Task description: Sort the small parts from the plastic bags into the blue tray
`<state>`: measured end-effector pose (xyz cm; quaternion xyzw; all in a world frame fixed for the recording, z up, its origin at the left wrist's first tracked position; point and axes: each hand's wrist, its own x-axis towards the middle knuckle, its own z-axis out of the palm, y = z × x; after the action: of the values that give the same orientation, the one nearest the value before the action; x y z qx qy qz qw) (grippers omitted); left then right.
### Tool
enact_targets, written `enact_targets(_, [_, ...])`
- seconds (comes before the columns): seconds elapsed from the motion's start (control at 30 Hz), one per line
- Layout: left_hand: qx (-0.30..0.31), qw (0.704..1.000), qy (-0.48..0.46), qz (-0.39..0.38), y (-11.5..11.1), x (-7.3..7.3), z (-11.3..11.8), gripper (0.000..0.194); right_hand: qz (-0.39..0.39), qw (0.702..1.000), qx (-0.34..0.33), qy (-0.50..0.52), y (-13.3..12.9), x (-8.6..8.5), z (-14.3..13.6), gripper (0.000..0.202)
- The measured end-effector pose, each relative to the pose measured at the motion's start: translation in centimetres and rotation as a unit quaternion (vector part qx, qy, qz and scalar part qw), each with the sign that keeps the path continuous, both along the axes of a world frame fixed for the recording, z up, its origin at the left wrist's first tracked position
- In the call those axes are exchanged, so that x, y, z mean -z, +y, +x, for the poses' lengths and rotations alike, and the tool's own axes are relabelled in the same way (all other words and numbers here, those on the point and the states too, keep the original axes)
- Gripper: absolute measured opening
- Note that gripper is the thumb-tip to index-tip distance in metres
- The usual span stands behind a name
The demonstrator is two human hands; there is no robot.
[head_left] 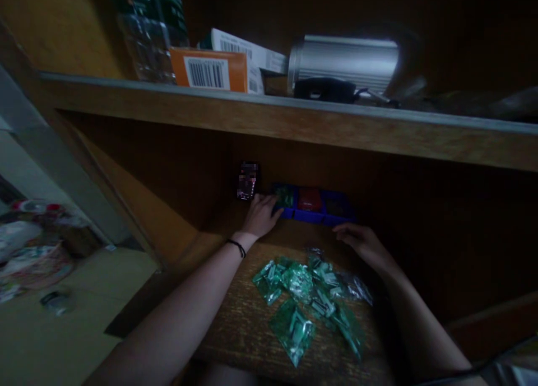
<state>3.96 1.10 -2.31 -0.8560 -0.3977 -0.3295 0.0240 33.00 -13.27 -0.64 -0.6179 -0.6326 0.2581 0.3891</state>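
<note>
My left hand point(261, 214) reaches to the left end of a row of blue bins point(309, 215) at the back of the wooden compartment. Its fingers are spread at the edge of the bin with green contents point(284, 195). A red item point(310, 199) lies in the middle bin; the right bin is dark inside. My right hand point(355, 237) is just in front of the right bin, fingers together, and whatever it may hold cannot be made out. Several small green plastic packets point(298, 282) are piled on the wooden surface between my forearms.
A lit phone point(247, 180) leans at the back left. On the shelf point(294, 114) above are a plastic bottle point(153, 44), an orange box point(208, 69) and a silver cylinder point(344, 61). A basket point(40, 265) stands on the floor at left.
</note>
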Motion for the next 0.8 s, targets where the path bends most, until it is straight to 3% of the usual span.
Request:
enact_targets(0.1, [-0.012, 0.997, 0.072, 0.011, -0.5, -0.4, 0.2, 0.047, -0.008, 1.000, -0.007, 0.013, -0.3, -0.3, -0.2, 0.025])
enact_targets(0.23, [-0.038, 0.993, 0.114, 0.012, -1.1, -0.8, 0.5, 0.044, -0.038, 0.996, -0.075, -0.012, -0.4, -0.1, -1.2, 0.028])
enact_targets(0.43, [-0.060, 0.997, 0.053, 0.010, -1.9, -1.5, 0.5, 0.040, 0.012, 0.978, -0.160, -0.133, 0.3, 1.7, -3.2, 0.039])
enact_targets(0.5, [0.000, 1.000, 0.002, -0.008, -2.6, -2.5, 0.3, 0.035, 0.034, 0.974, -0.162, -0.154, 0.5, 1.9, -3.6, 0.032])
enact_targets(0.57, [0.130, 0.987, -0.023, -0.091, -3.6, -3.7, 0.2, 0.025, 0.044, 0.973, -0.157, -0.162, 0.5, 1.9, -3.8, 0.025])
enact_targets(0.67, [0.307, 0.905, 0.015, -0.294, -5.3, -5.0, 0.3, 0.019, 0.045, 0.974, -0.156, -0.157, 0.5, 1.6, -4.0, 0.019])
enact_targets(0.73, [0.355, 0.859, 0.053, -0.365, -6.2, -5.4, 0.4, 0.019, 0.046, 0.976, -0.154, -0.148, 0.6, 1.4, -4.1, 0.018])
enact_targets(0.8, [0.367, 0.842, 0.090, -0.385, -6.6, -5.4, 0.4, 0.028, 0.048, 0.980, -0.139, -0.137, 0.6, 1.3, -3.9, 0.018])
